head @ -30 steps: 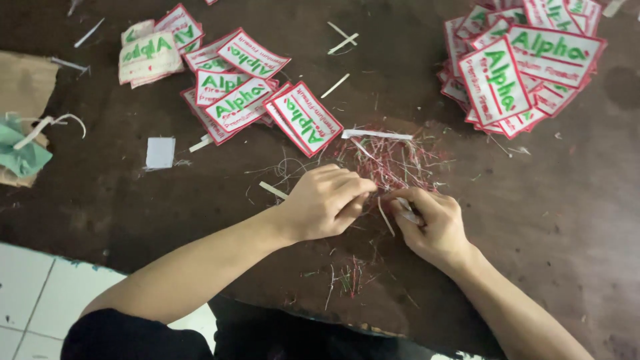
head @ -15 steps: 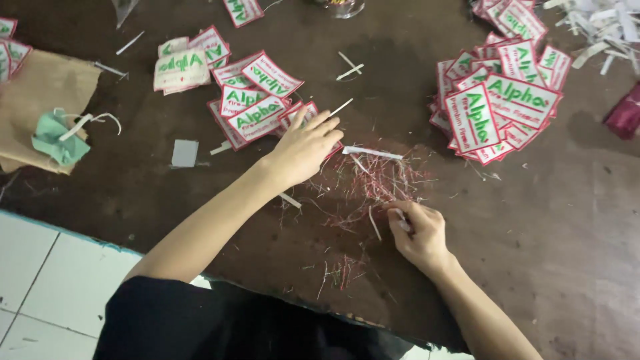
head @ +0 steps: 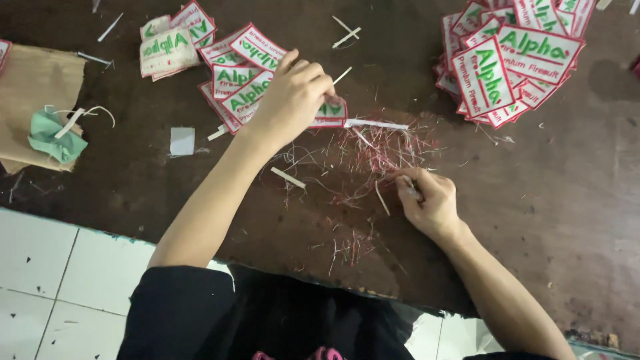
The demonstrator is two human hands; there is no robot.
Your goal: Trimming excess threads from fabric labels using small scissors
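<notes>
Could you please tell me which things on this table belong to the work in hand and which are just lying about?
In hand:
- left hand on an embroidered patch
- right hand pinching something small, too small to tell
- thread trimmings
- left patch pile
- right patch pile

Lying about:
- green cloth scrap
- brown paper
- small white square

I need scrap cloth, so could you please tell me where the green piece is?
In the head view it lies far left: the green cloth scrap rests on brown cardboard, left of a small white square.
</notes>
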